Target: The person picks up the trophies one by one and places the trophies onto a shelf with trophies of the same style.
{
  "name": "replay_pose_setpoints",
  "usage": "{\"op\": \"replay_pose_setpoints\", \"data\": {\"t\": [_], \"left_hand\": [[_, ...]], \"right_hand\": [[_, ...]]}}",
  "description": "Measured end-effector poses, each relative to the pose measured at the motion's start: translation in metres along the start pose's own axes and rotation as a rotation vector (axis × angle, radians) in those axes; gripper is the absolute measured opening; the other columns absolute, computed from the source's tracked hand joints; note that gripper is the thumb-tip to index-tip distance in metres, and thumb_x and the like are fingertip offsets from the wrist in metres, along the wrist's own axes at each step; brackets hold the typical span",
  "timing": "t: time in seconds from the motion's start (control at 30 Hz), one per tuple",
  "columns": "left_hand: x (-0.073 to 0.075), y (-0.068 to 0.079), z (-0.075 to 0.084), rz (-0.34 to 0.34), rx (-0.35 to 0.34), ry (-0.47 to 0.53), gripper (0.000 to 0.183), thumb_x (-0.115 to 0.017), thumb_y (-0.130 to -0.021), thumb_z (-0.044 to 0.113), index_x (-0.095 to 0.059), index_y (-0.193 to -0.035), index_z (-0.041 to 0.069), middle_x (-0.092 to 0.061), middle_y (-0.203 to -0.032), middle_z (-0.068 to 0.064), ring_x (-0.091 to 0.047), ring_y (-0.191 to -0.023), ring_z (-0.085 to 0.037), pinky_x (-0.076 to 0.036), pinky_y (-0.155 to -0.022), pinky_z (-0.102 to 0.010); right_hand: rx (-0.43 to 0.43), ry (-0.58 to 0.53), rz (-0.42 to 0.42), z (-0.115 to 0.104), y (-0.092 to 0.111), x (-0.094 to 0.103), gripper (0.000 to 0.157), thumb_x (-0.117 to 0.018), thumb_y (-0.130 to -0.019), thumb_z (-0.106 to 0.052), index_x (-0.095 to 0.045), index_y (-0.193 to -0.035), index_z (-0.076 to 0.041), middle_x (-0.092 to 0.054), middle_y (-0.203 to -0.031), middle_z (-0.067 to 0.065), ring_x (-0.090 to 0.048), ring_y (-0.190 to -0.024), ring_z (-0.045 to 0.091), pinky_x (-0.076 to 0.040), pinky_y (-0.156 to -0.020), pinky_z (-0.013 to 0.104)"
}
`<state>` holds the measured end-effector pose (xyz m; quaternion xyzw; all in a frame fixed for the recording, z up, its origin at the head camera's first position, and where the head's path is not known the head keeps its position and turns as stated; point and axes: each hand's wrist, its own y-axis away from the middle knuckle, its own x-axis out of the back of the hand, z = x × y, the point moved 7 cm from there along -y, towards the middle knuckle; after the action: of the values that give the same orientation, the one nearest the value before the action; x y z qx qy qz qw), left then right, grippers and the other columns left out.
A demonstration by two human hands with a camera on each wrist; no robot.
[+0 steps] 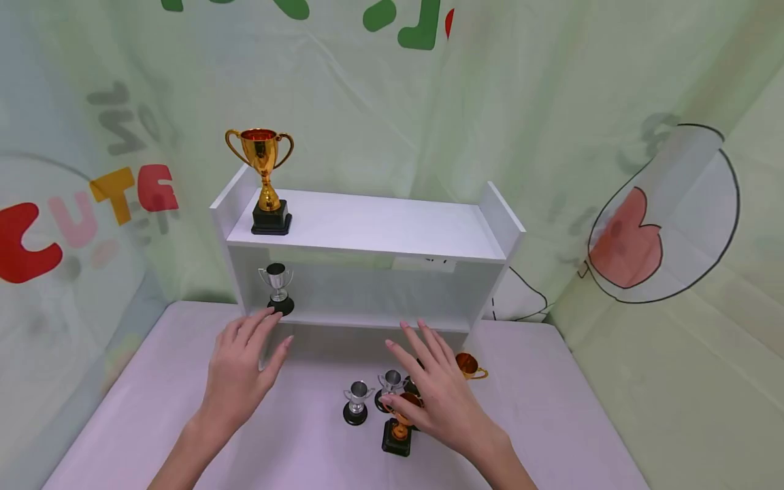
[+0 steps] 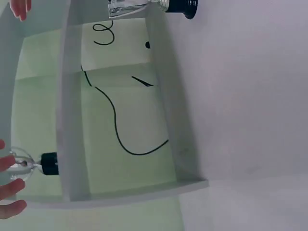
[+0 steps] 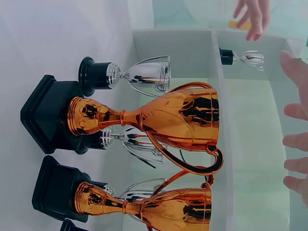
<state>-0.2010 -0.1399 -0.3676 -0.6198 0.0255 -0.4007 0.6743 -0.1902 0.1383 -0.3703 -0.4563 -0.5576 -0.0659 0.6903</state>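
Note:
A small silver trophy cup [image 1: 278, 280] with a black base stands at the left end of the middle shelf. My left hand [image 1: 240, 371] is just in front of it, fingers spread and fingertips overlapping its base in the head view. My right hand [image 1: 450, 401], fingers extended and apart, hovers over a group of trophies on the table and holds nothing. Partly covered by it is a gold trophy [image 1: 398, 435] with a square black base. A silver trophy [image 1: 357, 401] stands left of that one, and another gold trophy [image 1: 468, 365] shows beyond the hand.
A white shelf unit [image 1: 380, 221] with raised sides stands at the back of the table [image 1: 539, 422]. On its top level, at the left, is a large gold trophy [image 1: 260, 153]. Printed curtains [image 1: 551, 82] hang behind and at both sides.

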Motion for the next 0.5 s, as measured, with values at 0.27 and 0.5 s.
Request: {"op": "replay_pose_setpoints", "data": {"t": [0.27, 0.5], "left_hand": [[0.003, 0.002, -0.032, 0.091, 0.176, 0.014, 0.031, -0.073, -0.082, -0.010, -0.065, -0.113, -0.011, -0.063, -0.107, -0.026, -0.062, -0.097, -0.042, -0.052, -0.080, -0.046], [-0.003, 0.008, -0.051, 0.059, 0.314, 0.008, 0.027, -0.071, -0.087, -0.010, -0.062, -0.111, -0.016, -0.062, -0.105, -0.030, -0.063, -0.092, -0.043, -0.054, -0.076, -0.049]], "right_hand": [[-0.008, -0.019, -0.006, -0.003, 0.000, 0.000, 0.072, -0.043, -0.101, -0.067, -0.052, -0.150, -0.015, -0.038, -0.163, 0.015, -0.036, -0.149, 0.044, -0.033, -0.116, 0.061], [0.001, -0.013, -0.009, -0.006, 0.001, 0.002, 0.071, -0.042, -0.101, -0.067, -0.052, -0.150, -0.016, -0.040, -0.163, 0.015, -0.036, -0.149, 0.042, -0.034, -0.116, 0.061]]}}
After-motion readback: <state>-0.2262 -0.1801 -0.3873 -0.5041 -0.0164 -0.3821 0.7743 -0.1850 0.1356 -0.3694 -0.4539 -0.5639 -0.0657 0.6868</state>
